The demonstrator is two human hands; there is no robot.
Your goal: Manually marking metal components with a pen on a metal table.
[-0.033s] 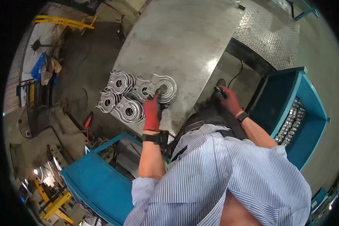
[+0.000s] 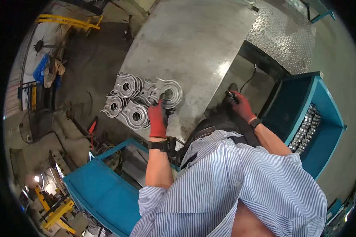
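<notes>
My left hand [image 2: 158, 117], in a red glove with dark fingers, grips the near edge of a round stamped metal plate [image 2: 177, 94] with a large hole. This plate lies at the right end of several similar silvery stamped plates [image 2: 136, 116], which sit in overlapping stacks on the steel tabletop [image 2: 182, 47]. Over the gap right of the table, my right hand [image 2: 241, 106] wears the same kind of red and dark glove. Its fingers are closed around a small dark object with a pale tip [image 2: 228, 93]; its kind is too small to make out.
On the right stands a blue metal bin [image 2: 331, 130] holding rows of small shiny metal parts [image 2: 305, 129]. Another blue bin [image 2: 101, 193] is at lower left, close to the table's near edge. A diamond-plate sheet [image 2: 283, 37] lies beyond the gap. A dark cable [image 2: 249, 79] runs across the floor.
The round metal plate has shifted slightly left together with my left hand, nearer the stacks. My right hand stays almost where it was, still closed.
</notes>
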